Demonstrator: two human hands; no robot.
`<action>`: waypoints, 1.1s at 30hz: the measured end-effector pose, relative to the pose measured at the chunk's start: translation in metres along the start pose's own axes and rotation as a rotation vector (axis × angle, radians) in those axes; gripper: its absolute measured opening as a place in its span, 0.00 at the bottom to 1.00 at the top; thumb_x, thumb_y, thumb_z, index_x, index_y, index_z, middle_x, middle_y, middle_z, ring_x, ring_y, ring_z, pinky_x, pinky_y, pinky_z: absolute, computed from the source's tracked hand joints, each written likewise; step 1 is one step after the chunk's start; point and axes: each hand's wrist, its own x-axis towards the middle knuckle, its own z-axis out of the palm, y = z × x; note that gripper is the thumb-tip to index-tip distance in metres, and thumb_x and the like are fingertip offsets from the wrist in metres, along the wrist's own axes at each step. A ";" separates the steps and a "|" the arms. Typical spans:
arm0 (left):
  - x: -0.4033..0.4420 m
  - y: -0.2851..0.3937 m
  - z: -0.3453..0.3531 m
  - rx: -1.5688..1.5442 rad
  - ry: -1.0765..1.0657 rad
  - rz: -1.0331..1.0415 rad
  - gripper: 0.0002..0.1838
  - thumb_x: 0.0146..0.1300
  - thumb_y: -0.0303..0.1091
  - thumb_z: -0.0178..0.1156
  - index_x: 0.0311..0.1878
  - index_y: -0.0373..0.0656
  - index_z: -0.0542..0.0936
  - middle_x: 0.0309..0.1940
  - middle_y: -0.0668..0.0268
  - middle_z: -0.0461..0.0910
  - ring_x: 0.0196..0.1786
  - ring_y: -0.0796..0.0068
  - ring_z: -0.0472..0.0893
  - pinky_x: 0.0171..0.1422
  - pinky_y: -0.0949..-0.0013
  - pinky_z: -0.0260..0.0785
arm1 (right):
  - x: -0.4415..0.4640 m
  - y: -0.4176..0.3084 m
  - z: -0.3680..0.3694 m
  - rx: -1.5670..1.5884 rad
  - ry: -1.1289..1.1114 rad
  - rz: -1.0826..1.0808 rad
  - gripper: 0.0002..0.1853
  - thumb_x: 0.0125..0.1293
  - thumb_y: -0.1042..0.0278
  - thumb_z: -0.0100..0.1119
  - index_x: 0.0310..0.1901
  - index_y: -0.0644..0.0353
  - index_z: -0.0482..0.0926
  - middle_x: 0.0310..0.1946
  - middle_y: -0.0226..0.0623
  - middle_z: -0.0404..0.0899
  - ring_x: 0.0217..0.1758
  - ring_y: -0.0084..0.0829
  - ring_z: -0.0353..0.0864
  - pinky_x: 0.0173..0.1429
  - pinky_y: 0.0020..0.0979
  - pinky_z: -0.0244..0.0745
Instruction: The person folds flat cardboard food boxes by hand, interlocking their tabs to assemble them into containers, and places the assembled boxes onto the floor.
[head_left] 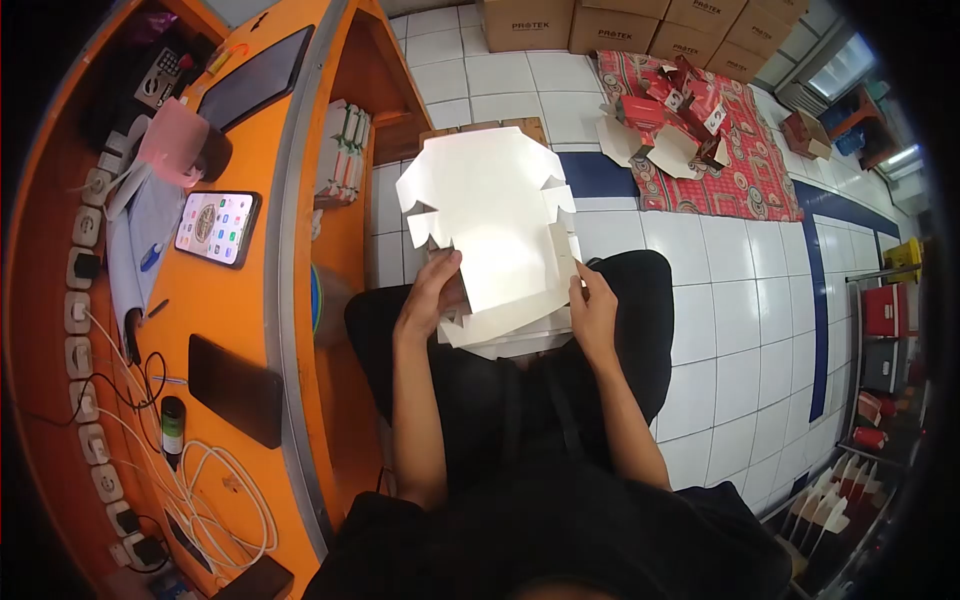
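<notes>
A white die-cut cardboard box blank [500,215] lies over my lap, its near and right flaps partly folded up. My left hand [432,293] is closed on its lower left edge, thumb on top and the other fingers mostly hidden. At the lower right corner, my right hand [593,308] pinches the raised side flap [562,252]. Under the near edge more white card [520,343] shows, and a wooden surface [535,130] peeks out beyond the far edge.
To the left stands an orange counter [290,165] with a lit phone [217,228], a dark tablet [235,390] and coiled white cables [235,490]. Red printed boxes [680,115] lie on a patterned mat [730,180]. Brown cartons [530,25] are stacked at the back.
</notes>
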 end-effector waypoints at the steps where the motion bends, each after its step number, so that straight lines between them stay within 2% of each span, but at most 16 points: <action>1: 0.002 0.002 0.001 -0.005 0.003 -0.001 0.31 0.75 0.55 0.64 0.66 0.35 0.78 0.53 0.58 0.84 0.51 0.70 0.86 0.57 0.65 0.81 | 0.000 -0.003 -0.002 -0.003 -0.004 -0.001 0.17 0.76 0.75 0.56 0.62 0.66 0.83 0.37 0.48 0.83 0.34 0.38 0.83 0.45 0.37 0.79; 3: 0.007 0.008 0.004 0.285 0.028 0.026 0.32 0.69 0.52 0.71 0.64 0.33 0.79 0.52 0.60 0.85 0.56 0.70 0.84 0.61 0.64 0.78 | 0.002 -0.010 -0.004 -0.024 -0.050 0.078 0.19 0.75 0.74 0.58 0.65 0.64 0.82 0.44 0.47 0.83 0.42 0.41 0.83 0.49 0.38 0.79; 4: 0.005 0.013 0.009 0.283 0.066 -0.031 0.32 0.66 0.47 0.74 0.63 0.33 0.79 0.50 0.61 0.86 0.51 0.72 0.86 0.55 0.67 0.80 | 0.001 -0.016 -0.004 -0.024 -0.050 0.076 0.19 0.75 0.74 0.58 0.65 0.64 0.82 0.44 0.47 0.83 0.42 0.41 0.83 0.49 0.38 0.79; 5: 0.006 0.011 0.014 0.284 0.066 -0.030 0.32 0.66 0.47 0.74 0.63 0.33 0.79 0.50 0.61 0.86 0.51 0.72 0.86 0.55 0.67 0.80 | -0.001 -0.023 -0.001 -0.050 0.061 0.008 0.21 0.73 0.70 0.63 0.66 0.62 0.81 0.49 0.46 0.81 0.48 0.42 0.82 0.53 0.40 0.77; 6: 0.007 0.006 0.019 0.218 0.149 0.018 0.30 0.66 0.45 0.75 0.62 0.33 0.79 0.48 0.61 0.86 0.49 0.72 0.86 0.52 0.68 0.80 | -0.003 -0.030 0.000 -0.075 0.171 -0.061 0.23 0.71 0.67 0.68 0.66 0.60 0.81 0.54 0.45 0.80 0.54 0.43 0.80 0.57 0.42 0.76; 7: 0.008 0.001 0.022 0.151 0.233 0.066 0.29 0.66 0.44 0.75 0.61 0.33 0.80 0.47 0.62 0.86 0.46 0.73 0.86 0.50 0.70 0.81 | -0.005 -0.037 -0.002 -0.073 0.170 -0.061 0.23 0.71 0.67 0.68 0.66 0.60 0.81 0.54 0.45 0.80 0.54 0.43 0.80 0.57 0.42 0.76; 9: 0.013 -0.009 0.024 0.069 0.252 0.030 0.28 0.65 0.42 0.76 0.60 0.34 0.80 0.48 0.62 0.85 0.48 0.73 0.85 0.51 0.68 0.80 | -0.009 -0.051 -0.010 -0.242 0.050 -0.424 0.28 0.62 0.60 0.77 0.64 0.54 0.82 0.61 0.42 0.76 0.63 0.45 0.74 0.66 0.46 0.70; 11: 0.019 -0.022 0.029 -0.109 0.337 0.084 0.27 0.66 0.43 0.76 0.59 0.35 0.80 0.50 0.63 0.84 0.50 0.74 0.84 0.53 0.67 0.79 | -0.014 -0.073 -0.013 -0.249 -0.199 -0.652 0.28 0.54 0.61 0.82 0.58 0.51 0.85 0.57 0.40 0.77 0.64 0.46 0.74 0.70 0.45 0.66; 12: 0.019 -0.023 0.034 -0.149 0.333 0.108 0.25 0.67 0.43 0.75 0.57 0.36 0.79 0.51 0.63 0.82 0.51 0.75 0.83 0.54 0.65 0.79 | -0.016 -0.081 -0.009 -0.222 -0.257 -0.702 0.21 0.56 0.65 0.80 0.52 0.50 0.87 0.53 0.37 0.79 0.60 0.41 0.76 0.67 0.42 0.67; 15: 0.016 -0.023 0.048 -0.164 0.361 0.128 0.23 0.68 0.43 0.74 0.55 0.37 0.79 0.50 0.64 0.82 0.49 0.75 0.83 0.53 0.66 0.79 | -0.021 -0.068 0.015 -0.167 -0.252 -0.627 0.14 0.58 0.70 0.77 0.46 0.52 0.86 0.46 0.33 0.81 0.55 0.37 0.78 0.64 0.43 0.67; 16: 0.011 -0.020 0.053 -0.161 0.356 0.147 0.21 0.70 0.43 0.73 0.54 0.38 0.79 0.48 0.65 0.81 0.48 0.75 0.82 0.52 0.66 0.79 | -0.020 -0.071 0.017 -0.111 -0.153 -0.608 0.08 0.61 0.73 0.74 0.41 0.56 0.84 0.38 0.34 0.82 0.47 0.36 0.80 0.59 0.42 0.70; 17: 0.009 -0.019 0.054 -0.160 0.359 0.148 0.21 0.70 0.43 0.73 0.54 0.38 0.79 0.48 0.65 0.81 0.48 0.75 0.82 0.52 0.66 0.79 | -0.022 -0.073 0.021 -0.108 -0.156 -0.609 0.08 0.61 0.73 0.74 0.41 0.56 0.84 0.38 0.34 0.82 0.47 0.36 0.80 0.59 0.42 0.70; 20: 0.006 -0.021 0.058 -0.216 0.317 0.147 0.20 0.71 0.43 0.72 0.54 0.37 0.79 0.48 0.65 0.81 0.47 0.76 0.82 0.52 0.66 0.79 | -0.026 -0.075 0.028 -0.018 0.028 -0.234 0.07 0.64 0.73 0.71 0.38 0.61 0.80 0.34 0.39 0.81 0.42 0.43 0.80 0.54 0.45 0.69; 27: 0.011 -0.035 0.060 -0.079 0.275 0.260 0.19 0.74 0.42 0.70 0.56 0.39 0.77 0.48 0.67 0.79 0.48 0.77 0.81 0.51 0.67 0.80 | -0.030 -0.078 0.033 -0.089 0.090 -0.295 0.07 0.66 0.72 0.70 0.37 0.64 0.80 0.33 0.42 0.81 0.38 0.42 0.80 0.49 0.41 0.72; 29: 0.008 -0.027 0.060 -0.203 0.268 0.189 0.19 0.73 0.41 0.70 0.57 0.38 0.77 0.48 0.67 0.79 0.48 0.78 0.81 0.51 0.68 0.80 | -0.034 -0.075 0.032 0.050 0.084 -0.064 0.08 0.66 0.72 0.69 0.37 0.64 0.79 0.33 0.42 0.80 0.41 0.43 0.79 0.50 0.41 0.71; 33: 0.009 -0.039 0.063 -0.155 0.270 0.219 0.21 0.73 0.42 0.70 0.57 0.37 0.77 0.48 0.67 0.79 0.48 0.77 0.81 0.51 0.67 0.79 | -0.031 -0.075 0.032 -0.085 0.058 -0.210 0.07 0.66 0.73 0.68 0.38 0.63 0.77 0.34 0.41 0.79 0.42 0.46 0.78 0.53 0.44 0.69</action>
